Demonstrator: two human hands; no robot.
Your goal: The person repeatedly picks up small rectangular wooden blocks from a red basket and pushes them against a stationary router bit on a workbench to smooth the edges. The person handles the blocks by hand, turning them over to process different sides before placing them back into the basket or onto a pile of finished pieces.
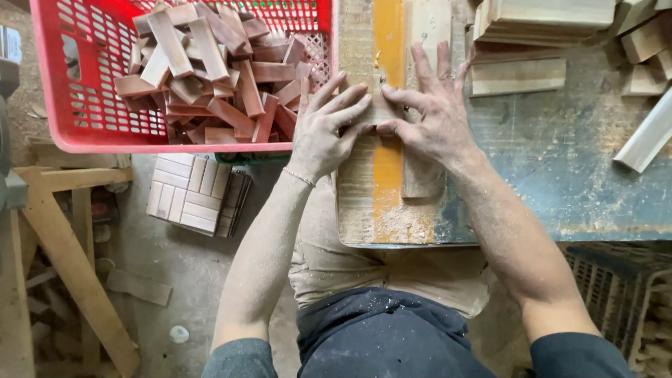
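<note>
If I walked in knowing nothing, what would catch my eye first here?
Probably the red plastic crate at the upper left, heaped with short reddish-brown wood blocks. Next, in the middle, the person's dusty left hand and right hand pressing a small pale wood piece onto a sawdust-strewn work table beside an orange strip. Pale wood offcuts lie at the upper right.

Even soft daylight, weak shadows, sharp centre, slight wide-angle bending at edges, no glare
</note>
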